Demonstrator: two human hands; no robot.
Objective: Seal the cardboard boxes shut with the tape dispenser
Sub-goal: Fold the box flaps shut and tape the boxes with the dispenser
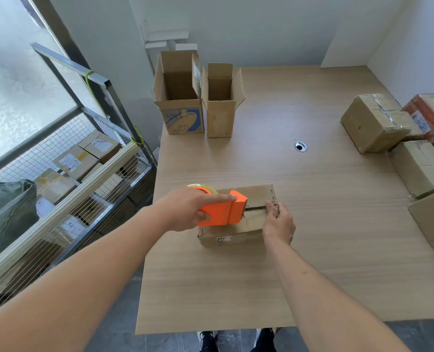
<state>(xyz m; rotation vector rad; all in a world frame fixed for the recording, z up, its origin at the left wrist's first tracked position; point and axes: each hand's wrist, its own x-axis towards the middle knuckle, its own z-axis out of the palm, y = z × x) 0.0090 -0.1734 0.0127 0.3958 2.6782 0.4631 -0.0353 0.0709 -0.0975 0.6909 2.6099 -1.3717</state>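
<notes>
Your left hand (185, 209) grips the orange tape dispenser (223, 212), fingers wrapped round its body and the index finger laid straight along its top toward the front edge. You hold the dispenser on top of the small closed cardboard box (238, 214), over its left part, with the roll of tape (203, 187) showing behind your knuckles. Your right hand (279, 222) rests against the right end of that box, fingers curled over the top edge beside the dark seam where the flaps meet, steadying it. The box sits on the wooden table (299, 262), near the left edge and closer to you than the other boxes. At the far left of the table stand two open boxes, a printed one (183, 120) and a plain one (221, 118), touching side by side with flaps up. Along the right edge lies a cluster of closed boxes (373, 123), some wrapped in tape. A round cable hole (301, 146) sits in the middle of the tabletop. To the left of the table stands a wire cage cart (66, 174) filled with parcels.
</notes>
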